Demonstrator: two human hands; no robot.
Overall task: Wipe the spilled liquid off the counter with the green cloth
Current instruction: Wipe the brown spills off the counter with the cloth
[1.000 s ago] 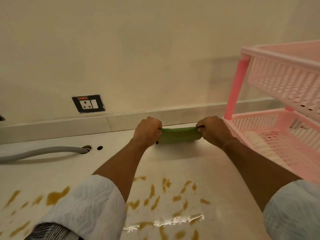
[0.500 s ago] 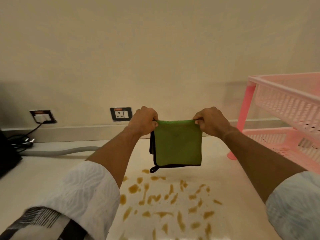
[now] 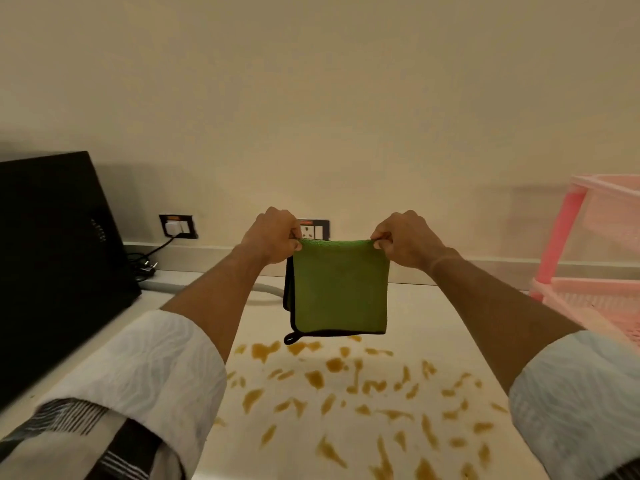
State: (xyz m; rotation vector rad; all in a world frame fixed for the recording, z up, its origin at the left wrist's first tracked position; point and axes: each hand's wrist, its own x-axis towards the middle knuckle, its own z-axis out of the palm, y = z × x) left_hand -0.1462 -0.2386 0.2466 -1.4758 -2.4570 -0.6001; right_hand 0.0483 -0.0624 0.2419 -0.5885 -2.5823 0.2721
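A folded green cloth (image 3: pixel 339 285) with a black hem and a small loop at its lower left corner hangs in the air above the counter. My left hand (image 3: pixel 272 235) pinches its top left corner and my right hand (image 3: pixel 403 239) pinches its top right corner. Brown spilled liquid (image 3: pixel 349 393) lies in many streaks and drops across the white counter (image 3: pixel 433 317), below and in front of the cloth. The cloth does not touch the counter.
A black appliance (image 3: pixel 52 258) stands at the left, with a cable and plug (image 3: pixel 145 263) beside it. Two wall sockets (image 3: pixel 176 226) sit on the back wall. A pink plastic rack (image 3: pixel 588 271) stands at the right. A grey hose (image 3: pixel 266 291) lies behind the cloth.
The cloth was lifted off the counter by the rack and unrolled so it hangs flat. My view has shifted left, bringing the black appliance in.
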